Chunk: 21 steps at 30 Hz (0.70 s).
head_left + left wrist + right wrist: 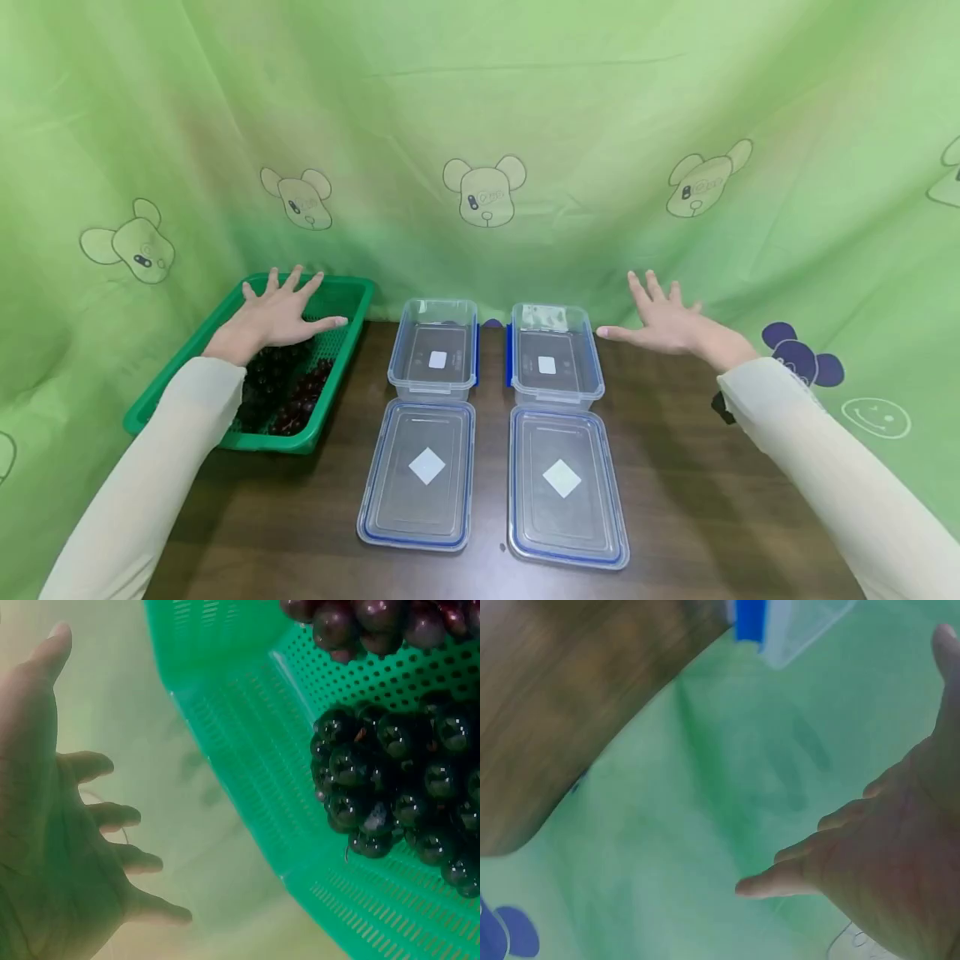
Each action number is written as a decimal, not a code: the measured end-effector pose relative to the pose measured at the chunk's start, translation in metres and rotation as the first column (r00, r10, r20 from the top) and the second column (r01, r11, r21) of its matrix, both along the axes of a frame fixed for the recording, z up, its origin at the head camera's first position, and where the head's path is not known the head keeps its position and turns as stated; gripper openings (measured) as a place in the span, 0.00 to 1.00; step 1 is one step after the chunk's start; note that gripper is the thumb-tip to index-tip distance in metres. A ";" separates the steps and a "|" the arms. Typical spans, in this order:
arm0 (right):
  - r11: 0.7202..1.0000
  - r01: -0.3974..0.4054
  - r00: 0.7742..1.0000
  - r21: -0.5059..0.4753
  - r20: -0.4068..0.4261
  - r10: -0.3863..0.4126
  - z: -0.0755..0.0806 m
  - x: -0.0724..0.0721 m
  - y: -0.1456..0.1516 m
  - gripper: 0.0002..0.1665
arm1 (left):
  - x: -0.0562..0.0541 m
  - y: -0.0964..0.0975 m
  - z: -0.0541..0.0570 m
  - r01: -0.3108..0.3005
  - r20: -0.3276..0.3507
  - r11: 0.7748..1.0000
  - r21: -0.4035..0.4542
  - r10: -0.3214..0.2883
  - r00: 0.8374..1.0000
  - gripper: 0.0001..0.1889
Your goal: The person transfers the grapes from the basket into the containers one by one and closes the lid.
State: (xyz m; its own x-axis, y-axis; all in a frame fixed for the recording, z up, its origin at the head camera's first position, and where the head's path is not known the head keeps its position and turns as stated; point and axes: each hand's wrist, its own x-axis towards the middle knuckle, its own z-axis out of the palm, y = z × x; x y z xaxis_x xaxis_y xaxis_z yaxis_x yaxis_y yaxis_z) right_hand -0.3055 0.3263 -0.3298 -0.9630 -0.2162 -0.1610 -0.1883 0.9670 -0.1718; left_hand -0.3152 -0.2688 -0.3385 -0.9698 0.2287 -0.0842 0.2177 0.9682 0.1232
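Observation:
My left hand (276, 319) hovers with fingers spread above a green plastic basket (341, 379), touching nothing. Inside the basket lie two kinds of grapes: glossy black grapes (397, 780) and dark red grapes (306, 402). Part of the fruit is hidden under my left hand and forearm in the head view. My right hand (663, 325) is held up in the air with its fingers spread, to the right of the two clear plastic containers. The left container (432, 387) and the right container (558, 392) stand without lids, each with a blue clip flap on its inner side.
In front of the containers lie two clear lids with blue seals, the left lid (416, 517) and the right lid (567, 529), each bearing a white diamond label. All stand on a dark wooden table (491, 467). A green curtain (480, 83) with bear prints hangs behind and around it.

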 end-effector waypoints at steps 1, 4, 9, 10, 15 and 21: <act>1.000 -0.014 1.000 -0.015 -0.004 0.014 0.001 0.001 -0.003 0.74 | 0.001 -0.002 0.001 -0.004 0.003 1.000 0.004 0.004 1.000 0.58; 0.996 -0.058 0.998 -0.068 -0.036 0.056 0.003 0.003 -0.013 0.73 | 0.002 -0.006 0.003 -0.013 0.004 1.000 0.020 0.013 1.000 0.58; 0.978 -0.098 0.989 -0.184 -0.131 0.074 0.006 0.002 -0.032 0.69 | 0.003 -0.011 0.005 -0.012 -0.002 0.998 0.055 0.012 1.000 0.55; 0.973 -0.095 0.987 -0.210 -0.146 0.065 0.006 0.002 -0.036 0.68 | 0.003 -0.011 0.005 -0.011 0.001 0.998 0.064 0.011 1.000 0.53; 0.929 -0.060 0.988 -0.365 -0.154 0.004 0.004 0.002 -0.051 0.56 | 0.002 -0.009 0.000 -0.001 0.025 0.994 0.106 -0.002 1.000 0.43; 0.866 -0.063 0.994 -0.496 -0.111 0.008 -0.006 -0.008 -0.076 0.35 | 0.001 -0.024 -0.004 -0.018 0.040 0.988 0.154 0.012 0.999 0.35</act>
State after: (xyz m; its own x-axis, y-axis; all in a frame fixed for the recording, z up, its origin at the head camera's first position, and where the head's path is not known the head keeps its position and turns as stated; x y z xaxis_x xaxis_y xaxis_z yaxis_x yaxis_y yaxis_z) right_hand -0.3135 0.2502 -0.3356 -0.9583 -0.2756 0.0757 -0.2637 0.7504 -0.6061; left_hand -0.3141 -0.2931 -0.3422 -0.9699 0.2276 -0.0867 0.1955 0.9400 0.2797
